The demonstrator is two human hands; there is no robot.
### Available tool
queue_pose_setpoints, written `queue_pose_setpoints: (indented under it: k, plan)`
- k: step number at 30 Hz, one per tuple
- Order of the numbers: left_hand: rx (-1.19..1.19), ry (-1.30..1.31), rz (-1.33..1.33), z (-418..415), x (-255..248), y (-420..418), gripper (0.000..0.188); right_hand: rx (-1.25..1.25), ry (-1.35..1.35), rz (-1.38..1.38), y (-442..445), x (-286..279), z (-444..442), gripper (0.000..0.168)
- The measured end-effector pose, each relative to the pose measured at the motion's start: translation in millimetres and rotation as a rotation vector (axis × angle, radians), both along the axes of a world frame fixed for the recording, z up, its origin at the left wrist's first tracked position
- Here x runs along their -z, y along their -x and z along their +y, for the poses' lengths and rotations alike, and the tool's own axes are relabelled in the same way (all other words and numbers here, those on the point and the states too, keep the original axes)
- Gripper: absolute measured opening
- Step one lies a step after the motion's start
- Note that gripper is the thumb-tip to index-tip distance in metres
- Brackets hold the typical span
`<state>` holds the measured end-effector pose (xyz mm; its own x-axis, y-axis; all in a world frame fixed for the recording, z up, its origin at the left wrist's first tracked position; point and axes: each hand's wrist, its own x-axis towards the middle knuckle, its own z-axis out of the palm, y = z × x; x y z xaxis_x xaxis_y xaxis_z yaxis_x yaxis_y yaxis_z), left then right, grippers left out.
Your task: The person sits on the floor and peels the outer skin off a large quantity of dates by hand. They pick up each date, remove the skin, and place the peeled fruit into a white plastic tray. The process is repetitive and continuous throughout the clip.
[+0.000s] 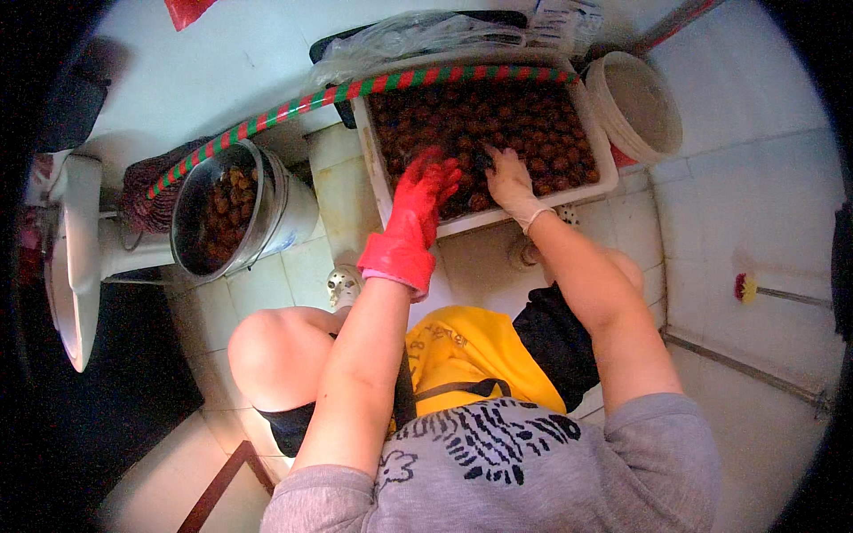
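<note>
A white rectangular tub (606, 150) stands in front of me, holding many dark brown, round pieces (553, 126), perhaps nuts or fruit, apparently in dark liquid. My left hand (430, 186), in a red rubber glove, reaches over the near left part of the tub. Its fingers are bent down among the pieces and the palm is hidden. To its right, my right hand (512, 176) wears a thin, pale disposable glove and reaches over the near edge. A dark shape shows by its fingertips, but whether it is held is unclear.
A red-and-green striped hose or pole (320, 100) crosses the tub's far side. A bucket (293, 200) at left carries a metal basin (256, 220) of brown pieces. Stacked pale buckets (640, 106) stand at right. Clear plastic sheeting (413, 40) lies behind the tub.
</note>
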<state>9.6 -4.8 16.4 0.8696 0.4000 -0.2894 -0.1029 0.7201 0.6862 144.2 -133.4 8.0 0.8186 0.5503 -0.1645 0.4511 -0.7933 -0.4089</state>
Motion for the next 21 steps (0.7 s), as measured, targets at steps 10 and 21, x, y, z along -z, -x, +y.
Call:
queue_pose_setpoints:
  k: [10, 21]
  plan:
    - [-0.026, 0.498, -0.097, 7.9, 16.0, -1.6, 0.034, -0.153, -0.424, 0.071, 17.6, -8.9, 39.7, 0.041]
    - [-0.082, 0.383, -0.011, -4.4, 38.8, -6.7, 0.033, -0.113, -0.296, 0.039, 29.6, -13.6, 38.1, 0.040]
